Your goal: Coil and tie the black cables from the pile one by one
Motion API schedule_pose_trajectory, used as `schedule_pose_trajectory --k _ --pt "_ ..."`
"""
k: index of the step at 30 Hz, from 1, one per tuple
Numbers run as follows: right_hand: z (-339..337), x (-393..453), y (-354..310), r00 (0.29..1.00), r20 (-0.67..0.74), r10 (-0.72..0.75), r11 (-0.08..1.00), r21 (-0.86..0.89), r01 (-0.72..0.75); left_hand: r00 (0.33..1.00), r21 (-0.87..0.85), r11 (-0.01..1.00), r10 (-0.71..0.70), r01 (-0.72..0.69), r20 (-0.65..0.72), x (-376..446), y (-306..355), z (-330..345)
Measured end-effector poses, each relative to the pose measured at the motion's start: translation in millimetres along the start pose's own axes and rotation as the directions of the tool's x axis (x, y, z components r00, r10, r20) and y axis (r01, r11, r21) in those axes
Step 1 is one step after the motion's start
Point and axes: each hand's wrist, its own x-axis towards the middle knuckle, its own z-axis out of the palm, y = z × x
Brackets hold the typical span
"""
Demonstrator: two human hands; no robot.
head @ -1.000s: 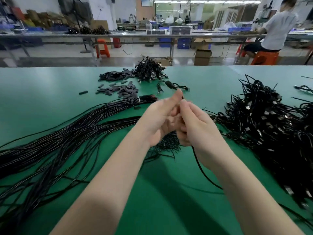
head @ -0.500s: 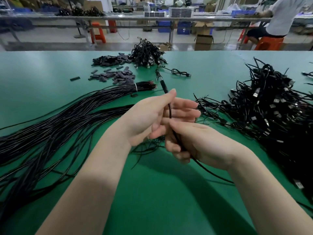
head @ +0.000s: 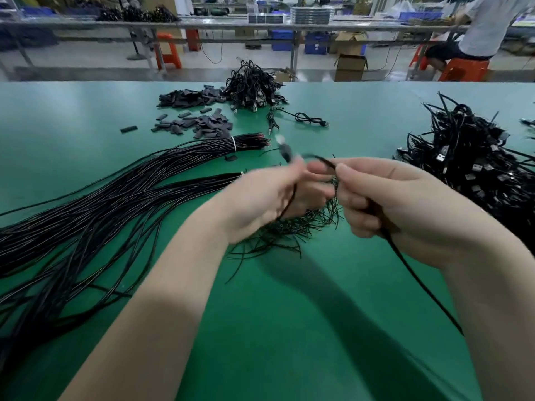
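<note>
A single black cable (head: pixel 417 277) is held between both hands above the green table (head: pixel 289 328). It is pinched between the thumb and curled fingers of the right hand (head: pixel 405 209), and from under that hand its free length trails down toward the person, presumably so that slack can be fed into the loop. The left hand (head: pixel 269 198) is blurred; its fingers appear curled round the cable's other end, whose plug (head: pixel 285 150) sticks out just above them, probably to anchor the first turn, though the exact grip cannot be told. The hands are close together, almost touching, with a short arc of cable bridging them. A scatter of thin black ties (head: pixel 289 233) lies directly beneath the hands, seemingly kept within reach for the tying step. The long straight cables (head: pixel 101 209) fan out to the left of the left hand, and a heap of cables with plugs (head: pixel 477 169) sits to the right of the right hand.
</note>
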Motion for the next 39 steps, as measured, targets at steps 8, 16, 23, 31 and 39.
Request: schedule_pose_trajectory --k 8,16,23,31,39 --pt "-5 9 45 0.92 0.058 0.387 0.869 -0.357 -0.343 0.926 -0.324 0.93 0.267 -0.175 0.267 -35 32 -8" --pt "-14 5 7 0.996 -0.031 -0.083 0.997 -0.009 0.083 0.996 0.01 0.999 -0.053 0.053 -0.066 -6 8 1" --pt "3 12 50 0.949 0.05 0.312 0.877 -0.399 -0.268 0.975 -0.533 0.829 0.218 -0.167 0.033 -24 28 -12" --pt "-3 8 12 0.986 -0.166 0.003 0.995 -0.096 -0.019 0.985 0.255 0.951 -0.172 0.174 -0.032 -11 9 6" --pt "24 11 31 0.991 0.081 0.11 0.972 -0.215 -0.09 0.975 -0.513 0.829 0.17 -0.221 -0.145 -19 28 -5"
